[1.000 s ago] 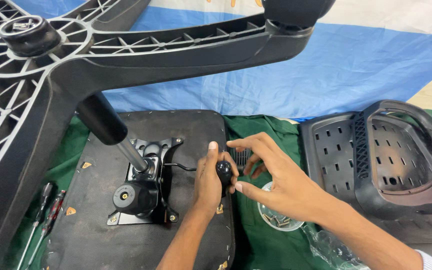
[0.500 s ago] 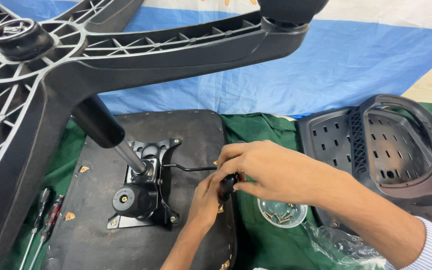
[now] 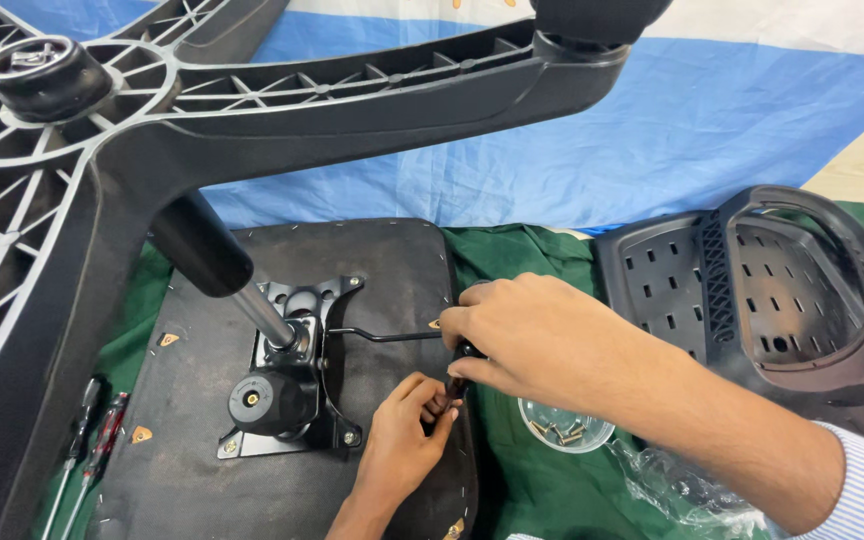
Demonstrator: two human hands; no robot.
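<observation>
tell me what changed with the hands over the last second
The right hand closed down over the black lever knob, which it had only touched with open fingers. The left hand stayed under the knob. The seat base, screw bowl and screwdrivers stayed put.

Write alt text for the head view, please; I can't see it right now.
Both hands, right hand above left hand, grip the black knob ending a thin lever from the mechanism plate under an upturned chair seat. A small bowl of screws sits beside it on green cloth.
</observation>
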